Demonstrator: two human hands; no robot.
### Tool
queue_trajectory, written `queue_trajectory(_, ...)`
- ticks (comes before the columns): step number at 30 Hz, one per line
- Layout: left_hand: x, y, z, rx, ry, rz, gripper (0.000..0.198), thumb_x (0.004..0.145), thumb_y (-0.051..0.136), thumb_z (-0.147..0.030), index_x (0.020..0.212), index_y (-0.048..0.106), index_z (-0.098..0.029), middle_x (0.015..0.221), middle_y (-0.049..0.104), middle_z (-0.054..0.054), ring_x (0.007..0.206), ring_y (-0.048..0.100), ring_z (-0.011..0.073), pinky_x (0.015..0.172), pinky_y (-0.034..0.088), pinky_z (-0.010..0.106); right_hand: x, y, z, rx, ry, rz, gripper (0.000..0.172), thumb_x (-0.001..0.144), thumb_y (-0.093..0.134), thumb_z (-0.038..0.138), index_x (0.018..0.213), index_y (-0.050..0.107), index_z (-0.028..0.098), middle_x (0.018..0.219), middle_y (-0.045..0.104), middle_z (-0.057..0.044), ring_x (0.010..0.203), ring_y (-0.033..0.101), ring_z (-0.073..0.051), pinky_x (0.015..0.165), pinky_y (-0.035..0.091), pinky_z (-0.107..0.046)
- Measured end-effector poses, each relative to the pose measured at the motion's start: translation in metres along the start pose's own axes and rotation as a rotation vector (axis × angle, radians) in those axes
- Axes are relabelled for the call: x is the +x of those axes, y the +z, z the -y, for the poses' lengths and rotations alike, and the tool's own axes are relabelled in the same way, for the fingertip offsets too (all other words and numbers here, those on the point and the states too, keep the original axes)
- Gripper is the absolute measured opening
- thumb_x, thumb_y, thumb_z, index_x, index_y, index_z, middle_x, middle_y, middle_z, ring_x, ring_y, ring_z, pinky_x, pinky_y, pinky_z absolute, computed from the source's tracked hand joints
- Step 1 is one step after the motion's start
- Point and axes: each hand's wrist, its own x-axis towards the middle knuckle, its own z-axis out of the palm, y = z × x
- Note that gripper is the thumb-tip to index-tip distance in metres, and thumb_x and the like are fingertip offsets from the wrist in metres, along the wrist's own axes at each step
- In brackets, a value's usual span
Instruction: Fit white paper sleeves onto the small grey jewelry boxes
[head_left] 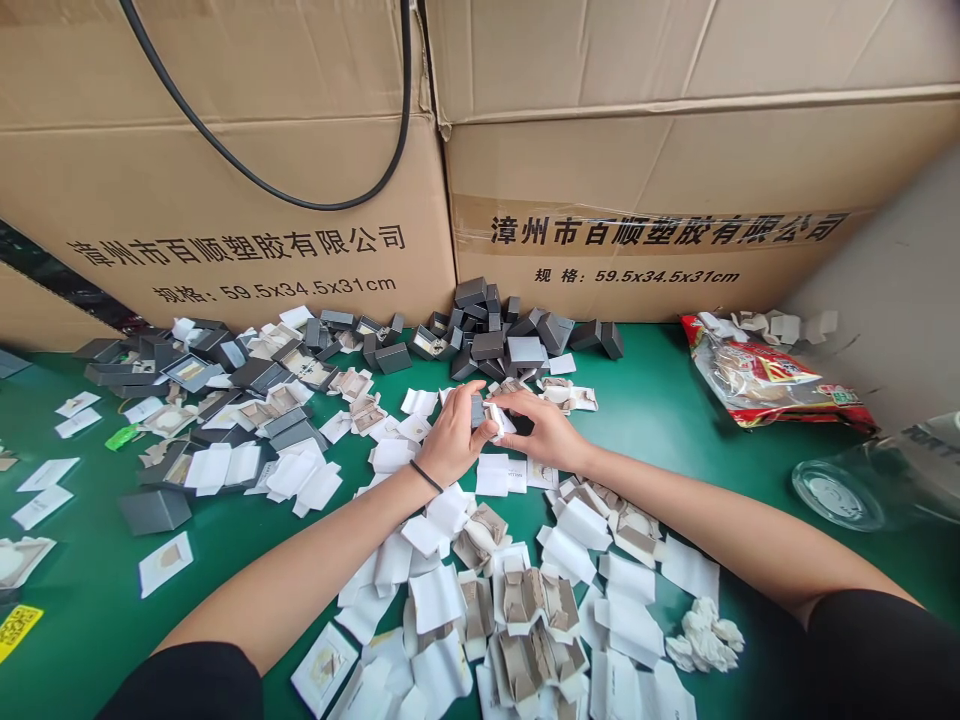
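My left hand (450, 435) and my right hand (541, 428) meet at the middle of the green table (660, 400). Together they grip a small grey box (478, 408) with a white insert (496, 417) at its open side. The left fingers curl round the box; the right fingers pinch the white piece against it. A black band circles my left wrist. White cards and beige folded inserts (525, 600) lie scattered under and before my arms. A heap of small grey boxes (495, 330) sits just beyond my hands.
Two large cardboard cartons (637, 170) with printed lettering stand along the back, with a black cable (300, 190) hanging over the left one. A red snack bag (765, 380) and a clear plastic bottle (862, 480) lie at the right. Open grey boxes and white cards (225, 420) cover the left.
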Motion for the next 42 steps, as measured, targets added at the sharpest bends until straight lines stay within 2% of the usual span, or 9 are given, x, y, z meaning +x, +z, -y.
queue_trajectory(5, -0.0004, 0.0008, -0.0006, 0.061, 0.020, -0.015, 0.080, 0.078, 0.024, -0.071, 0.132, 0.032, -0.014, 0.121, 0.049, 0.019, 0.112, 0.048, 0.0279, 0.095, 0.039, 0.043, -0.0001, 0.0021, -0.0009, 0.015, 0.043, -0.018, 0.041, 0.077, 0.067, 0.030, 0.116, 0.057, 0.022, 0.115, 0.064, -0.007, 0.105, 0.058, -0.021, 0.091, 0.049, -0.039)
queue_trajectory(12, 0.0002, 0.0011, 0.0010, 0.093, 0.038, -0.029, 0.080, 0.078, 0.025, -0.070, 0.131, 0.033, -0.012, 0.116, 0.051, 0.018, 0.108, 0.049, 0.0275, 0.094, 0.040, 0.042, 0.0015, 0.0018, -0.0013, -0.007, 0.056, -0.026, 0.038, 0.080, 0.064, 0.036, 0.115, 0.057, 0.022, 0.111, 0.064, -0.007, 0.096, 0.058, -0.020, 0.074, 0.053, -0.033)
queue_trajectory(19, 0.0011, 0.0014, -0.0004, 0.069, 0.035, -0.046, 0.077, 0.076, 0.023, -0.073, 0.123, 0.038, -0.014, 0.114, 0.051, 0.017, 0.108, 0.050, 0.0269, 0.090, 0.043, 0.041, 0.0007, 0.0037, -0.0059, 0.021, 0.038, 0.001, 0.044, 0.076, 0.067, 0.039, 0.115, 0.056, 0.021, 0.115, 0.063, -0.009, 0.102, 0.058, -0.023, 0.081, 0.052, -0.037)
queue_trajectory(26, 0.0022, 0.0016, 0.0018, 0.083, 0.033, -0.081, 0.066, 0.078, 0.024, -0.071, 0.109, 0.043, -0.015, 0.103, 0.053, 0.014, 0.101, 0.053, 0.0248, 0.086, 0.045, 0.040, 0.0008, 0.0023, -0.0009, -0.058, 0.073, -0.021, 0.032, 0.078, 0.065, 0.034, 0.107, 0.059, 0.020, 0.103, 0.065, -0.008, 0.089, 0.059, -0.020, 0.073, 0.053, -0.035)
queue_trajectory(33, 0.0022, 0.0003, 0.0027, 0.070, -0.009, -0.089, 0.062, 0.081, 0.024, -0.069, 0.107, 0.043, -0.017, 0.103, 0.054, 0.013, 0.099, 0.054, 0.0232, 0.084, 0.045, 0.038, 0.0005, -0.0013, -0.0063, -0.095, -0.031, -0.004, 0.026, 0.081, 0.063, 0.036, 0.102, 0.062, 0.020, 0.103, 0.064, -0.009, 0.099, 0.058, -0.023, 0.087, 0.049, -0.040)
queue_trajectory(38, 0.0022, 0.0016, 0.0032, 0.072, 0.002, -0.093, 0.060, 0.081, 0.025, -0.069, 0.106, 0.043, -0.017, 0.101, 0.054, 0.012, 0.099, 0.053, 0.0231, 0.084, 0.045, 0.037, -0.0015, 0.0005, -0.0060, -0.170, -0.052, -0.051, 0.024, 0.083, 0.059, 0.038, 0.101, 0.063, 0.022, 0.105, 0.063, -0.009, 0.100, 0.057, -0.023, 0.085, 0.050, -0.042)
queue_trajectory(42, 0.0022, 0.0019, 0.0037, 0.074, 0.014, -0.101, 0.059, 0.080, 0.026, -0.069, 0.105, 0.043, -0.017, 0.100, 0.054, 0.011, 0.097, 0.053, 0.0228, 0.083, 0.045, 0.037, -0.0021, 0.0005, -0.0046, -0.079, -0.024, -0.112, 0.021, 0.085, 0.057, 0.035, 0.100, 0.062, 0.022, 0.109, 0.061, -0.010, 0.098, 0.059, -0.021, 0.077, 0.054, -0.036)
